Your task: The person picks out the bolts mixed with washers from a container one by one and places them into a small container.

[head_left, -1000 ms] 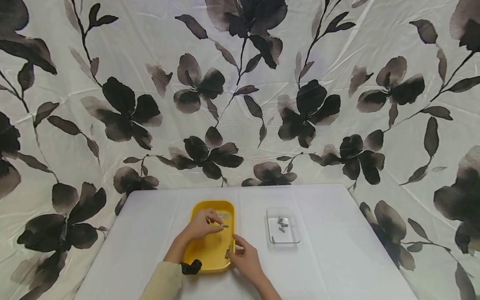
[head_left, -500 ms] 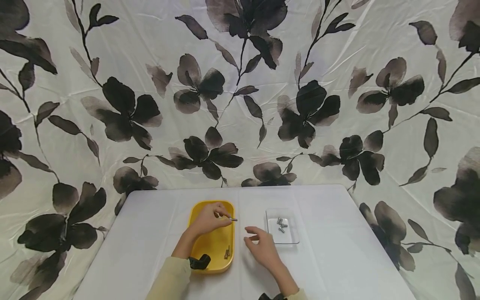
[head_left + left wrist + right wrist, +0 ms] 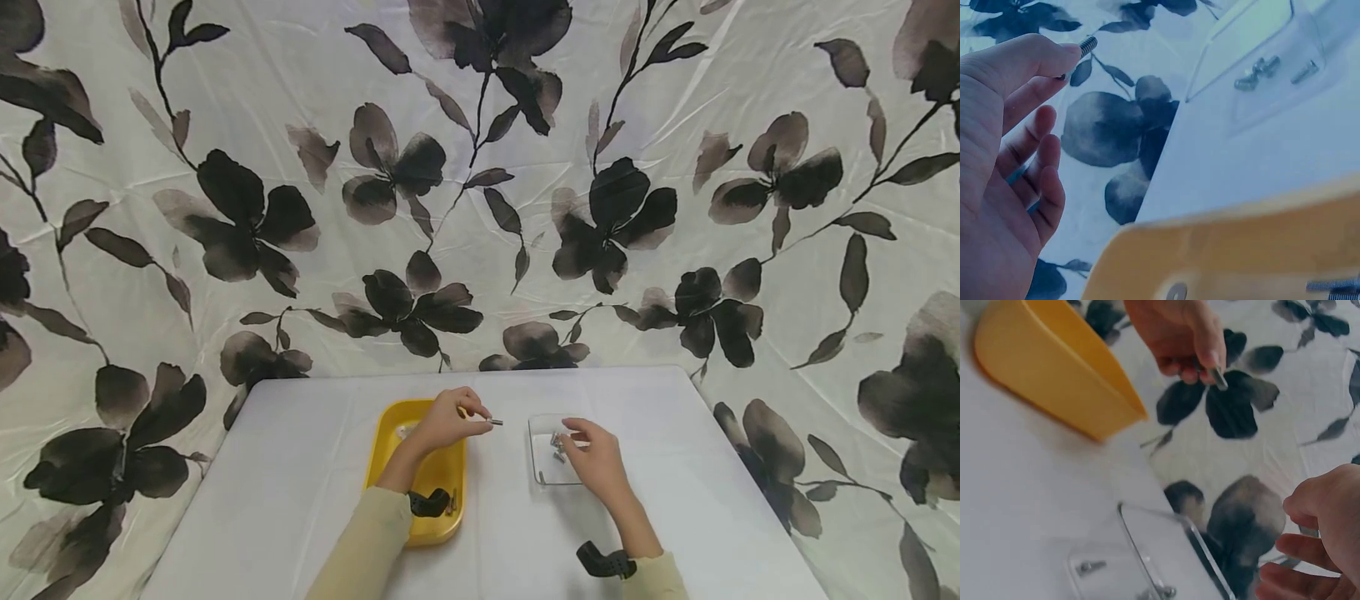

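My left hand [image 3: 448,423] pinches a small metal bolt [image 3: 495,422] between thumb and index finger, just right of the yellow tray [image 3: 372,467]. Its threaded shaft [image 3: 1089,45] sticks out past the fingertips in the left wrist view; the rest is mostly covered by them. My right hand [image 3: 597,457] is over the clear plastic box [image 3: 532,460], fingers loosely bent and apart, with nothing between them in the right wrist view. Several short bolts [image 3: 557,447] lie in the box, partly behind the right fingertips.
Pale round washers [image 3: 403,432] lie toward the far end of the yellow tray, and long thin screws [image 3: 453,500] near its right side. Both containers stand on a white table [image 3: 510,517]. A floral cloth [image 3: 525,208] hangs behind it.
The left hand has carried the bolt rightward and up, out over the tray's right edge. The right hand has left the tray's near right side and moved right to the clear box.
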Demonstrator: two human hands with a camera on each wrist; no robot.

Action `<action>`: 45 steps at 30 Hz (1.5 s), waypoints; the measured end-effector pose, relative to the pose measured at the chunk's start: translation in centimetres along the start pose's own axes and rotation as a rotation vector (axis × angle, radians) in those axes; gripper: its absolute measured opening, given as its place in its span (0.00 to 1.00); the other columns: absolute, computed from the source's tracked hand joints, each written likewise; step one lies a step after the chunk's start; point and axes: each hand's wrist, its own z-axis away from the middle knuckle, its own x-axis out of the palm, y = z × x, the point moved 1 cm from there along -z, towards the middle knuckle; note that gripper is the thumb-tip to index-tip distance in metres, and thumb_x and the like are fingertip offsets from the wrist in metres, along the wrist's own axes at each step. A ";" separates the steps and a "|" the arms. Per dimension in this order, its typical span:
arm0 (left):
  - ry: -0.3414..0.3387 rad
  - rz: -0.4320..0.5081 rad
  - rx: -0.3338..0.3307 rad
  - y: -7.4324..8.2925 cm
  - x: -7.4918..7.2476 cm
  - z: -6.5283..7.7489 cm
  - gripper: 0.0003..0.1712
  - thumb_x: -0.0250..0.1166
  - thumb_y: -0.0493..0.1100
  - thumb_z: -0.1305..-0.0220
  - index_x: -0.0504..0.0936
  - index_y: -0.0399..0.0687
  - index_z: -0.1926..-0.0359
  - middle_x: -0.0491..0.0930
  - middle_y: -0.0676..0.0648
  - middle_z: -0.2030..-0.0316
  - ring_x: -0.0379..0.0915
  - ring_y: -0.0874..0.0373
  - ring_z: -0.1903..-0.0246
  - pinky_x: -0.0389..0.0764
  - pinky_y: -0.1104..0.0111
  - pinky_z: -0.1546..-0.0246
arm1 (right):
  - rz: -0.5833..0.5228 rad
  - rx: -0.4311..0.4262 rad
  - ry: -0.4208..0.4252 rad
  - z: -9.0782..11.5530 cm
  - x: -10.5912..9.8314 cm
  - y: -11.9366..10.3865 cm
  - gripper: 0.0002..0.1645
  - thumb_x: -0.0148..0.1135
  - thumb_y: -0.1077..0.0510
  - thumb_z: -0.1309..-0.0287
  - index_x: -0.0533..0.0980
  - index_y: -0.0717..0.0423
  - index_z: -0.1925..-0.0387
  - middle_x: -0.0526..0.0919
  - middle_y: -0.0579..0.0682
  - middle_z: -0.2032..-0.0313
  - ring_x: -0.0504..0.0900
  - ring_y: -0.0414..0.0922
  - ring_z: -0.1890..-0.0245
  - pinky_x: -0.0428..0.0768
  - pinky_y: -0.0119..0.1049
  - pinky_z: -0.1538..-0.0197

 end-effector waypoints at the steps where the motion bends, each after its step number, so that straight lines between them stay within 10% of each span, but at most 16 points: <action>1: 0.002 0.004 0.008 0.0 0.2 -0.3 0.06 0.76 0.44 0.48 0.90 0.53 0.68 0.78 0.44 0.65 0.71 0.43 0.61 0.75 0.63 0.62 | 0.010 0.014 0.006 -0.1 -0.3 0.4 0.16 0.66 0.63 0.42 0.80 0.58 0.51 0.83 0.55 0.52 0.83 0.51 0.54 0.81 0.39 0.56; 21: 0.005 0.008 -0.021 0.3 6.9 -2.9 0.05 0.75 0.44 0.47 0.90 0.53 0.67 0.76 0.56 0.65 0.71 0.54 0.58 0.76 0.66 0.58 | -0.041 0.355 -0.025 1.7 0.3 5.8 0.30 0.62 0.60 0.40 0.69 0.61 0.36 0.73 0.72 0.43 0.78 0.66 0.50 0.82 0.48 0.59; 45: 0.156 0.031 -0.096 2.2 12.1 -4.0 0.03 0.75 0.45 0.51 0.90 0.54 0.72 0.75 0.56 0.69 0.68 0.58 0.63 0.70 0.66 0.64 | -0.174 0.367 -0.029 3.5 0.9 6.8 0.26 0.59 0.65 0.40 0.73 0.60 0.39 0.74 0.71 0.45 0.85 0.55 0.61 0.82 0.34 0.70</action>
